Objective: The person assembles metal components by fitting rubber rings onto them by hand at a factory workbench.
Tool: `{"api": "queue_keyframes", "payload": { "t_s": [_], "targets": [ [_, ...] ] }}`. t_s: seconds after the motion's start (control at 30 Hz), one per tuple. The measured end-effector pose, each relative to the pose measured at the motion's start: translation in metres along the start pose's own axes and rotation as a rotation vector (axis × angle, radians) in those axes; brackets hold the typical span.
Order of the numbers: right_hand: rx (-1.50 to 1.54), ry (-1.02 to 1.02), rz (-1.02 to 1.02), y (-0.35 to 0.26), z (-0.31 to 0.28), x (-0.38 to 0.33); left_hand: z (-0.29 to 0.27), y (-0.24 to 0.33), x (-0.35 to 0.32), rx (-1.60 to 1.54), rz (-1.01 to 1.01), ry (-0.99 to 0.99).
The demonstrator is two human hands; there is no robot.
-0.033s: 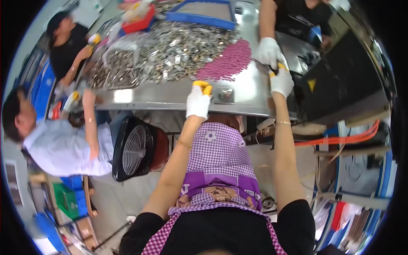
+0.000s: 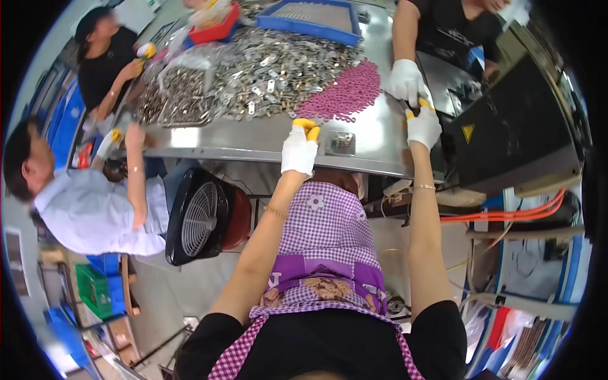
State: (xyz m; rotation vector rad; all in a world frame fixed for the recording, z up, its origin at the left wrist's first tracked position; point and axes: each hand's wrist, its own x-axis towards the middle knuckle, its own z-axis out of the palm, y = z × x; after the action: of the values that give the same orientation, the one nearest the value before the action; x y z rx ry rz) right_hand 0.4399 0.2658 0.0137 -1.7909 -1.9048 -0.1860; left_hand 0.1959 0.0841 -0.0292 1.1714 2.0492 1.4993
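My left hand (image 2: 299, 149), in a white glove with yellow fingertips, is closed in a pinch at the table's near edge. A tiny greyish piece shows at its fingertips, too small to name. Just right of it lies a small square metal block (image 2: 342, 143). Beyond are a heap of pink ring-like pieces (image 2: 348, 92) and a large pile of small metal parts (image 2: 272, 76). My right hand (image 2: 423, 126), gloved alike, has its fingers closed at the table's right side. Something dark between them cannot be made out. A co-worker's white-gloved hand (image 2: 404, 81) is right beside it.
A blue tray (image 2: 310, 31) and a red bin (image 2: 215, 31) stand at the back. A black machine cabinet (image 2: 513, 120) is on the right, with orange hoses (image 2: 506, 215) below. At left are a black fan (image 2: 199, 215) and two seated people at the table.
The whole view has shifted slightly and looks sharper. Both my hands keep nearly the same place and pose over the table.
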Motion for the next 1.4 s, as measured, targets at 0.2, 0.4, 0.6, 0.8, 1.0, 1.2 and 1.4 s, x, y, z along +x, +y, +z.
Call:
{"api": "queue_keyframes", "payload": {
  "t_s": [0.2, 0.4, 0.6, 0.8, 1.0, 1.2, 1.4],
  "targets": [
    [-0.108, -0.036, 0.009, -0.009, 0.008, 0.015, -0.022, -0.008, 0.003, 0.129, 0.118, 0.136],
    [-0.078, -0.047, -0.062, -0.024, 0.036, 0.023, -0.021, -0.006, 0.000, 0.203, 0.275, 0.267],
    [0.130, -0.346, -0.200, -0.061, 0.028, 0.028, -0.020, -0.014, 0.001, 0.371, 0.397, 0.274],
    [0.391, -0.415, 0.031, -0.060, 0.014, 0.003, -0.016, -0.018, 0.002, 0.454, 0.396, 0.260],
    [0.559, -0.227, -0.515, -0.084, -0.034, -0.084, -0.023, -0.025, 0.001, 0.409, 0.289, 0.199],
    [0.951, -0.522, -0.512, -0.075, -0.018, -0.088, -0.025, 0.007, -0.001, -0.215, -0.011, 0.042],
    [0.874, -0.747, -0.325, -0.093, -0.049, -0.082, -0.024, 0.054, -0.005, -0.376, -0.094, -0.112]
  ]
}}
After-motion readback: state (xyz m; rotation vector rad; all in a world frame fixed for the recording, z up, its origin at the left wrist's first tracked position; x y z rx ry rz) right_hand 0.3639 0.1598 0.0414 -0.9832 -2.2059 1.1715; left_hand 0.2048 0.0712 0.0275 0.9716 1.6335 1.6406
